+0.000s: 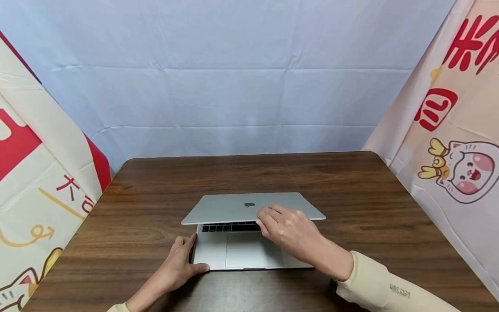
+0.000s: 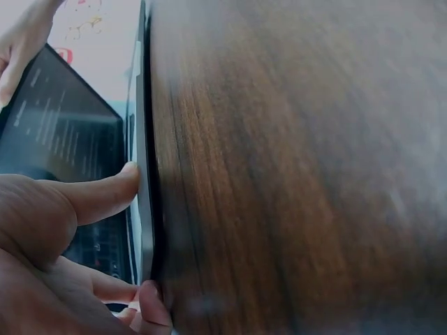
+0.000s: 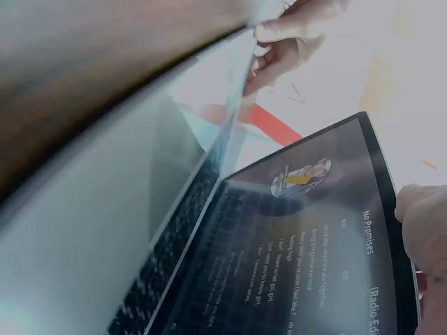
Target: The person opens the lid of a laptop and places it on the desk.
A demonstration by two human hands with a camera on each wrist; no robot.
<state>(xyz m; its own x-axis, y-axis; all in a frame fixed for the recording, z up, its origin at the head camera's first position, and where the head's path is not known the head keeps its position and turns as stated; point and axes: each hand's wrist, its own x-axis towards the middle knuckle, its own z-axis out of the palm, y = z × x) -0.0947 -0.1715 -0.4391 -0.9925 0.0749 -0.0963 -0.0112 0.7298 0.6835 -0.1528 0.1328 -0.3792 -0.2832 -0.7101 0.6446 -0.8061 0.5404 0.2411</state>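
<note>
Lid handling on a laptop (image 1: 210,253), as I follow it from my remote station: the right hand (image 1: 288,225) pinches the front edge of the half-lowered lid (image 1: 226,208), while the left hand (image 1: 180,264) clasps the front-left corner of the base, thumb at the front edge and fingers along the side. I judge the step in hand to be swinging the lid about its hinge; its direction I cannot tell. The next move, in my judgement, calls for a steady left hold and an even turn of the right wrist. Within the gap lie the keyboard (image 1: 218,228) and the lit screen (image 3: 314,209), which shows lines of text. The laptop sits near the front of a wood-grain table (image 1: 136,208); beyond hang a pale backdrop (image 1: 234,95) and printed cloths (image 1: 460,130) at either side. Nothing that I can see blocks the lid's arc except the right hand itself, whose thumb could be caught between lid and base.
</note>
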